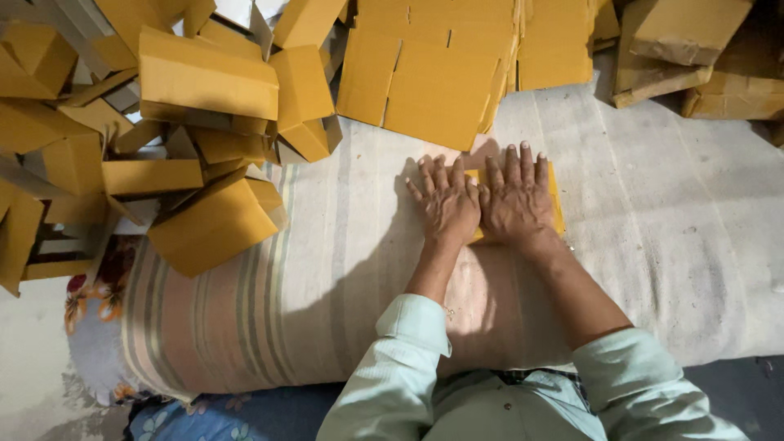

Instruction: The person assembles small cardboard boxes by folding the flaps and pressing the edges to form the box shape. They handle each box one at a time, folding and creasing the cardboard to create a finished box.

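Observation:
Both my hands lie flat, side by side, on a small yellow-brown cardboard piece (556, 200) that rests on a striped cloth (327, 278). My left hand (445, 200) presses its left part with fingers spread. My right hand (514, 196) covers most of the rest, so only the card's right edge and a strip near my wrists show. Neither hand grips anything; the palms press down.
A heap of folded yellow cardboard boxes (208, 77) fills the left and far left. A stack of flat cut cardboard sheets (433, 69) lies just beyond my hands. More brown boxes (686, 49) sit at the far right. A floral mat (90, 302) shows at lower left.

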### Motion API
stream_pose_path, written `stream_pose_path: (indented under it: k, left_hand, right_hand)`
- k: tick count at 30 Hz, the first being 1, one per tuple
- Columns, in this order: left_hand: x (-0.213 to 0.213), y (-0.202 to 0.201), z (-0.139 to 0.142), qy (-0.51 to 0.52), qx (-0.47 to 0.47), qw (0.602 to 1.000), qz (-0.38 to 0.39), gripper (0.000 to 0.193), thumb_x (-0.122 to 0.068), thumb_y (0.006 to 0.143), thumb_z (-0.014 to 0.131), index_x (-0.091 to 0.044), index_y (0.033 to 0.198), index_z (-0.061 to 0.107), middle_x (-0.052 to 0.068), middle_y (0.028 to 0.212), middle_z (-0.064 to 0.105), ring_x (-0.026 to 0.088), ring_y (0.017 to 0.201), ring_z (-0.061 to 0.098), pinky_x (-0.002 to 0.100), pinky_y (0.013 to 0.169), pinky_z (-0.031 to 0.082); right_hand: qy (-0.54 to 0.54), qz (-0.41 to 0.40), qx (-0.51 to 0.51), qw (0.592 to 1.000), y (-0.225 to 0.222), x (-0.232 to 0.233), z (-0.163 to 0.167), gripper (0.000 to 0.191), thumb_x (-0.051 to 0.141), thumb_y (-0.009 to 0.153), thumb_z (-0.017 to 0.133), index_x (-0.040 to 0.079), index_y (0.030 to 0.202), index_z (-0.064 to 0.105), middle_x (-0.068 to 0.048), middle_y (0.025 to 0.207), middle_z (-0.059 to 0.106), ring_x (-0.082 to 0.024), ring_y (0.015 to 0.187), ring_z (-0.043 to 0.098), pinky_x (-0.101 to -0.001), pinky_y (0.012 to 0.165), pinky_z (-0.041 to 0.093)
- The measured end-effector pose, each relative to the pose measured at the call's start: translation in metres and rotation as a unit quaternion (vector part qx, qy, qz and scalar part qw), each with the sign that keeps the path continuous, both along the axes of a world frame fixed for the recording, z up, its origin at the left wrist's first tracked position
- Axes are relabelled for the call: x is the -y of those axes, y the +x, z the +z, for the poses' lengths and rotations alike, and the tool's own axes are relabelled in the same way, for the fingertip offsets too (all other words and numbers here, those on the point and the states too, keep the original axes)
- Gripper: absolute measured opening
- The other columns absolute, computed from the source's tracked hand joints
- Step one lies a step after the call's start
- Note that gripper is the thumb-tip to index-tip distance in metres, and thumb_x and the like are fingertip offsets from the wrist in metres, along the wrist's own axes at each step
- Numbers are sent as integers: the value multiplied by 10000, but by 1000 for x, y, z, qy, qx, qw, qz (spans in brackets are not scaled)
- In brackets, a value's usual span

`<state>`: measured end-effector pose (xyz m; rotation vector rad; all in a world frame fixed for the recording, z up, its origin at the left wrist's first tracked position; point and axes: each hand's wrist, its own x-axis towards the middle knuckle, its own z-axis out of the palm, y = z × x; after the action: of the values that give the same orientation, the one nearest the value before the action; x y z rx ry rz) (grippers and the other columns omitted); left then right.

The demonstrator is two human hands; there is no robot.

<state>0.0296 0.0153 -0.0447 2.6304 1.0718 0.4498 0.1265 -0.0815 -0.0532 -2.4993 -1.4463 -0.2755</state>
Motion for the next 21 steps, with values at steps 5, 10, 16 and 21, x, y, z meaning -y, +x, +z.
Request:
stream_pose_path:
  k: [5,10,16,21]
  left_hand:
    - [5,-13,2,7,21,1000,-19,591,-398,1021,427,-113,1539,413,193,1643,305,456,1546,124,690,1196,31]
    - [15,-4,21,-12,-38,999,19,568,-404,1009,445,-63,1462,470,207,1575,372,470,1517,150,709,1196,44]
    - [13,3,32,-16,-39,999,23,405,-387,980,522,-64,1216,587,186,1384,529,408,1398,396,615,1138,267]
    - [7,-10,32,-31,14,999,-5,347,-360,1004,524,-83,1200,600,164,1269,584,374,1190,521,572,1023,374]
  right_hand:
    - [24,41,-16,999,4,5,11,650,455,1021,372,27,1496,490,-296,1557,403,-481,1498,259,-594,1218,140]
    - [-46,-3,-45,998,1,7,21,644,448,1036,357,53,1528,481,-241,1486,509,-434,1431,406,-571,1259,217]
    - [-13,14,46,999,9,8,7,640,449,1038,346,36,1511,470,-283,1486,488,-478,1411,388,-582,1193,206]
    - [4,-2,11,1000,28,34,13,636,439,1064,321,25,1531,445,-327,1524,428,-543,1439,312,-592,1190,158]
